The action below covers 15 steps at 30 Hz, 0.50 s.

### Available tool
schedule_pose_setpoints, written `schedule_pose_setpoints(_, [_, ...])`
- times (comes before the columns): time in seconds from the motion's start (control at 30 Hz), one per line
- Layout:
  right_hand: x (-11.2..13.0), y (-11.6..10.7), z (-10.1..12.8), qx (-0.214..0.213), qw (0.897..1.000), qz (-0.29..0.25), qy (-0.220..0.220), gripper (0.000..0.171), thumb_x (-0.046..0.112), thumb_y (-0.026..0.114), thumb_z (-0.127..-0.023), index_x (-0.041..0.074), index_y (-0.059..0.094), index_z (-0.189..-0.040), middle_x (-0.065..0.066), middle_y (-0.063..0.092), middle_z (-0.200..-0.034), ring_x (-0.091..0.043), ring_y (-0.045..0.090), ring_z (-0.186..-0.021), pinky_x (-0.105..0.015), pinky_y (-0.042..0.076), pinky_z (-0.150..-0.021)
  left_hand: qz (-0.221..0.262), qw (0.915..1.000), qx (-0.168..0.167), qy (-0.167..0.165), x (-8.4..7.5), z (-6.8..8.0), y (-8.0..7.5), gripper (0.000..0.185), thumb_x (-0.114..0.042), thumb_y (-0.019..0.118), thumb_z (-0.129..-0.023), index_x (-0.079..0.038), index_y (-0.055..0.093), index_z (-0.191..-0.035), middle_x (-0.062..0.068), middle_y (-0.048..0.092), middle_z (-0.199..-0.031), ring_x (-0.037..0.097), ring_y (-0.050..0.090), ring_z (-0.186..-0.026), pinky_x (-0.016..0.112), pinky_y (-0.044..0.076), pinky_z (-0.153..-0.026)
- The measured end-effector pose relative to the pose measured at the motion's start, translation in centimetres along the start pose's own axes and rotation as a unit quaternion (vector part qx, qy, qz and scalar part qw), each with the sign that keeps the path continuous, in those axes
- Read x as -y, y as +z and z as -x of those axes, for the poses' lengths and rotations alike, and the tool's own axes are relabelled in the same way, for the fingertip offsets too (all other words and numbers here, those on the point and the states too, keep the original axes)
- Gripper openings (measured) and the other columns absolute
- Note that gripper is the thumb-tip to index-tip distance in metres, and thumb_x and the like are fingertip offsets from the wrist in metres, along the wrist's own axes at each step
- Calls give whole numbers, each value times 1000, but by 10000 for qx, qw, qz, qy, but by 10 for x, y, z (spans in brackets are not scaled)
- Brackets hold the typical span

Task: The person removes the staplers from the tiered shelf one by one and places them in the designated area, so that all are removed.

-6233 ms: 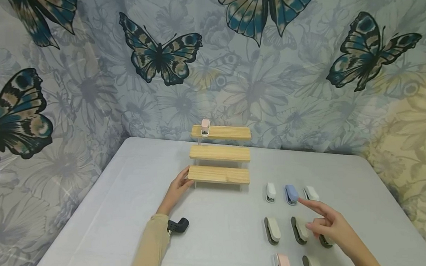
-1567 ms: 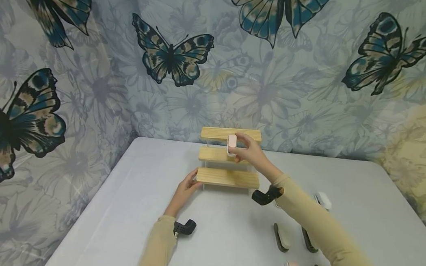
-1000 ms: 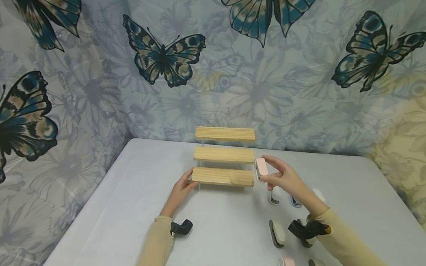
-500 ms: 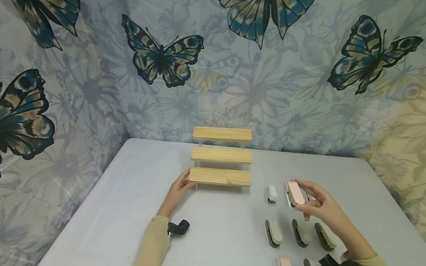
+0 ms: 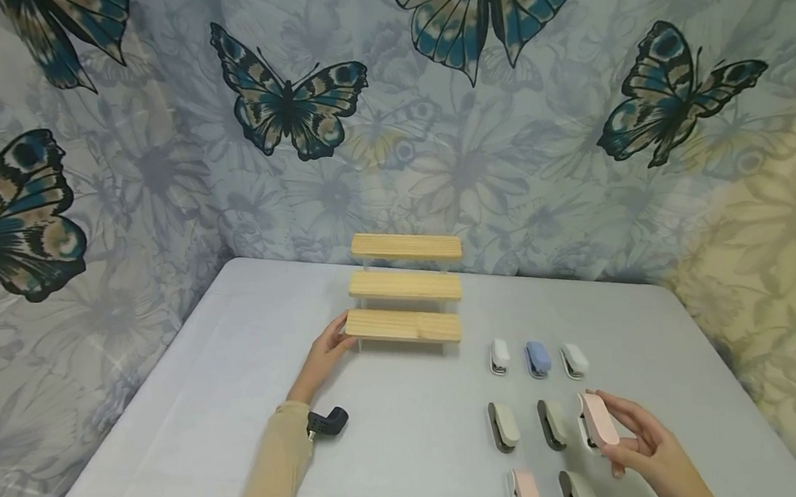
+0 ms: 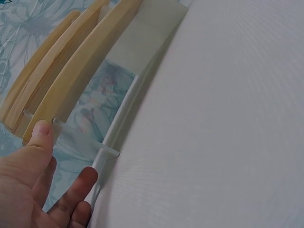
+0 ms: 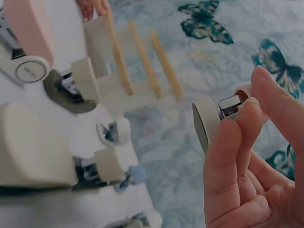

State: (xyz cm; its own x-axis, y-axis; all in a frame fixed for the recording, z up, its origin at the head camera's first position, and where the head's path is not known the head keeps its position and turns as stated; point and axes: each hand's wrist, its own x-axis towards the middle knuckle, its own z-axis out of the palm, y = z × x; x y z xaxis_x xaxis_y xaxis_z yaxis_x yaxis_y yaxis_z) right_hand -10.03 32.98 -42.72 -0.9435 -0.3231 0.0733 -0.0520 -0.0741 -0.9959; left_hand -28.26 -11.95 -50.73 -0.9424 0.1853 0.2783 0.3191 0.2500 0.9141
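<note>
A three-tier stand with pale wooden shelves [image 5: 403,325] and clear supports stands toward the back of the table. My left hand [image 5: 324,356] grips the left end of its lowest shelf. In the left wrist view, the thumb [image 6: 40,137] presses on the shelf's edge, with the other fingers spread below it. At the lower right, my right hand [image 5: 645,438] pinches a pink and white stapler [image 5: 599,421] between thumb and fingers. The right wrist view shows the stapler's pale base [image 7: 206,116] beyond the fingers. No stapler stands on the three shelves.
Across the back of the group are a white stapler [image 5: 500,356], a blue stapler [image 5: 538,359] and another white one [image 5: 574,361]. Nearer stand grey-beige staplers [image 5: 505,427] and a second pink stapler [image 5: 525,491]. A butterfly-patterned cloth [image 5: 468,160] hangs behind the table.
The pink stapler stood on the top shelf's left end; the right hand has taken it off and carried it right and nearer, over the stapler group. The left hand stays at the stand.
</note>
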Motion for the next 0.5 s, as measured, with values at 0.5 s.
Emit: schedule_pose_setpoints(0.5, [-36,-48,61,1328,9552,-2358,1203,46,-3,16,-86,18,14,-127,13,30,-120,-28,38,-99,-48,33,-74,96,9998,-22,166,2,-3,2,55,-29,50,-76,-14,27,-124,-1,28,-123,16,47,-90,31,39,-73])
